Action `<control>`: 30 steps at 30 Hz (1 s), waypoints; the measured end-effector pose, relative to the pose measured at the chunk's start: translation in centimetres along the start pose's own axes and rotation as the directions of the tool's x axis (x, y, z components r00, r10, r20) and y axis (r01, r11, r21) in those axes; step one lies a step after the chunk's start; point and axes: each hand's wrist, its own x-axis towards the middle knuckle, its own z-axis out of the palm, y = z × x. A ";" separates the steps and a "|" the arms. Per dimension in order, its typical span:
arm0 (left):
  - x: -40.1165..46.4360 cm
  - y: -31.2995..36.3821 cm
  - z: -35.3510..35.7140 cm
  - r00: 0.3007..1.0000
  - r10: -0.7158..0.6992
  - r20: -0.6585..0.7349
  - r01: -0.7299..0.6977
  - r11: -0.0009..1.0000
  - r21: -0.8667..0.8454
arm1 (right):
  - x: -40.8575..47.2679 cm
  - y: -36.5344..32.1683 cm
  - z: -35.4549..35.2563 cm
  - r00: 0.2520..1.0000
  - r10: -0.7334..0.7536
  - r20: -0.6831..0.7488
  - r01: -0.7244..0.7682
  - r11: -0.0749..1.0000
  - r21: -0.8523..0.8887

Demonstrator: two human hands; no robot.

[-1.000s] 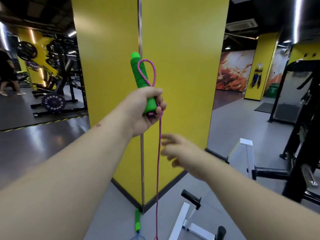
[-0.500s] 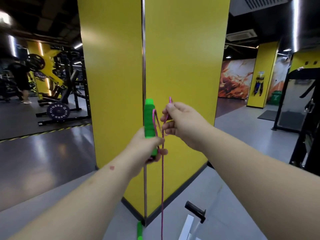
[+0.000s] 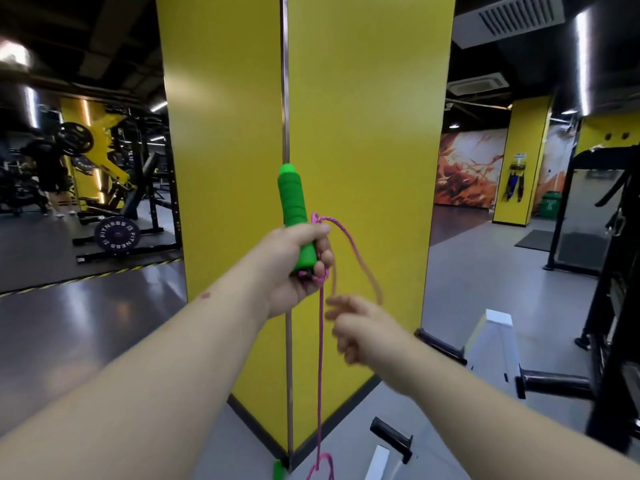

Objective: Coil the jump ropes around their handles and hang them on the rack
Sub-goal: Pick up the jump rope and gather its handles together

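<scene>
head view is showing the left hand gripping the bottom part of the green handle and holding it upright in front of the corner of the yellow pillar. the pink rope is hanging straight down from the hand to the floor, where the other green handle is lying by the foot of the pillar. half a second ago the right hand was up beside the handle, pinching the rope. now it is sitting lower, below the left hand, and a loose pink loop is swinging from the handle down toward it. the right hand is blurry, with fingers loosely curled, and i cannot tell if they are holding the rope. it looks like one turn is going on, so the coiling is only starting. most of the rope is still hanging free, and the hanging part comes much later.
</scene>
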 end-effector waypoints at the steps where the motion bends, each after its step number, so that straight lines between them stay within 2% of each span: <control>1: -0.2 1.1 0.3 1.000 0.008 0.017 -0.007 1.000 -0.008 | -0.4 0.9 0.5 0.990 0.063 0.125 -0.066 0.998 0.022; 2: -0.4 2.0 0.5 0.999 0.019 0.032 -0.018 1.000 -0.019 | -0.6 1.5 0.9 0.975 0.083 0.208 -0.090 0.996 0.025; 3: -0.7 2.8 0.8 0.999 0.033 0.043 -0.032 0.999 -0.026 | -0.8 1.8 1.3 0.970 0.074 0.233 -0.074 0.997 -0.007; 6: -1.0 3.6 0.8 0.995 0.099 -0.001 -0.099 0.995 0.023 | 0.2 1.0 1.8 0.997 -0.030 0.077 0.036 0.996 -0.080; 8: -0.6 2.7 -0.1 0.981 0.161 -0.106 -0.150 0.983 0.101 | 1.0 -1.0 1.4 0.994 -0.099 -0.054 0.100 0.995 0.022; 11: -0.5 -1.0 -1.4 0.956 0.184 -0.227 -0.125 0.960 0.252 | 1.9 -5.7 0.0 0.975 -0.191 -0.114 0.214 0.948 0.238; 13: -1.0 -4.0 -1.9 0.978 0.119 -0.171 -0.077 0.969 0.233 | 2.1 -9.2 -0.6 0.967 -0.241 -0.089 0.256 0.911 0.324; 16: -2.0 -7.4 -1.4 0.999 -0.029 0.036 0.023 0.989 0.145 | 2.4 -13.5 -0.6 0.958 -0.286 -0.030 0.272 0.870 0.410; 17: -2.0 -8.1 -1.1 0.998 -0.039 0.056 0.030 0.987 0.159 | 2.2 -14.5 -0.5 0.957 -0.290 -0.018 0.269 0.858 0.438; 20: -1.4 -8.2 -0.7 0.999 -0.042 0.000 0.042 0.992 0.122 | 1.6 -15.6 -0.9 0.956 -0.292 -0.040 0.275 0.834 0.478; 22: -1.1 -6.5 -0.6 0.998 -0.058 -0.003 0.058 0.998 0.017 | 1.7 -13.9 -1.2 0.961 -0.242 -0.137 0.276 0.896 0.349; 24: -1.0 -4.3 -0.7 0.998 -0.055 0.012 0.057 0.989 -0.133 | 1.7 -10.3 -1.1 0.940 -0.227 -0.254 0.251 0.966 0.065; 25: -1.0 -3.1 -0.6 0.999 -0.042 0.024 0.046 0.979 -0.198 | 1.4 -8.2 -0.9 0.941 -0.221 -0.257 0.223 0.975 -0.023; 26: -1.0 -1.9 -0.6 0.999 -0.026 0.037 0.034 0.970 -0.242 | 1.0 -6.2 -0.6 0.961 -0.184 -0.206 0.177 0.983 -0.048; 28: -1.1 0.1 -0.6 0.997 -0.007 0.077 0.027 0.963 -0.268 | 0.0 -2.5 -0.1 0.999 -0.033 0.010 0.033 0.999 -0.027; 30: -1.2 1.5 -0.5 0.993 -0.004 0.122 0.036 0.964 -0.265 | -1.2 -0.4 0.6 0.971 0.061 0.232 -0.051 0.998 -0.047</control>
